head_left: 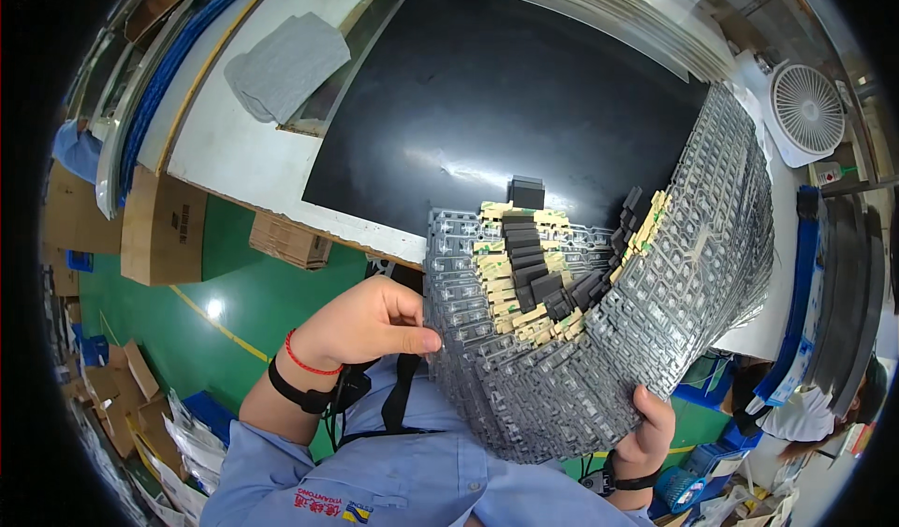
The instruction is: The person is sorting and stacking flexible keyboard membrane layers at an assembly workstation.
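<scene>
A thick fanned stack of grey plastic frame parts (655, 283) fills the right middle of the view, curving from my chest up toward the table's right side. My left hand (370, 326) pinches the stack's left edge between thumb and forefinger. My right hand (651, 424) grips the stack from below at its lower right corner. Several small black foam blocks with tan backing strips (538, 279) lie in a curved row on top of the stack.
A black mat (506, 96) covers the white table, with a folded grey cloth (286, 63) at its far left. A white fan (805, 110) stands at right. Cardboard boxes (164, 227) sit on the green floor. Another person (805, 410) is at lower right.
</scene>
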Action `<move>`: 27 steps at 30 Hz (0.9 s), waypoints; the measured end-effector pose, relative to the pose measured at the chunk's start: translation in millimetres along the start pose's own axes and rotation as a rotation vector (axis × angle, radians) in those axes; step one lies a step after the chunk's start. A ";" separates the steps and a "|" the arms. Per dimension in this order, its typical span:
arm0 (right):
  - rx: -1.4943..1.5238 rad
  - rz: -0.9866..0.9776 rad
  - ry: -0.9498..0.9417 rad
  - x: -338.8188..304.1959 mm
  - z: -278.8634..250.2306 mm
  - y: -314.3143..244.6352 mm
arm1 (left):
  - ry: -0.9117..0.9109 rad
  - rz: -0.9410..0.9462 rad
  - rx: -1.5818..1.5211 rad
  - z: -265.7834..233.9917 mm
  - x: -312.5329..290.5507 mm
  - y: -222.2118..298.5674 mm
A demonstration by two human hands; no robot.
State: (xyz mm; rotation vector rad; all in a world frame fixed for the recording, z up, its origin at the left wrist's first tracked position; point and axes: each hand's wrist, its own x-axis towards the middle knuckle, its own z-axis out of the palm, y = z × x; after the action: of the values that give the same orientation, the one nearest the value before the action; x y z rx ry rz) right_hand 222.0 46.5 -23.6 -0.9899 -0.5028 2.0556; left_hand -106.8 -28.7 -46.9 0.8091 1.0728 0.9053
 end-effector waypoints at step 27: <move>-1.074 0.455 -1.202 21.8 16.7 -113.3 | 0.173 0.202 -0.269 68.4 9.8 35.0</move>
State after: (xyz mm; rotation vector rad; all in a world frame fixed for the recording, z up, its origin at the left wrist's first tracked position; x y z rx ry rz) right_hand 254.8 133.1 47.3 -0.2010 -2.3316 2.6407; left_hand -46.8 -13.0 -0.4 0.6291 1.0016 1.2797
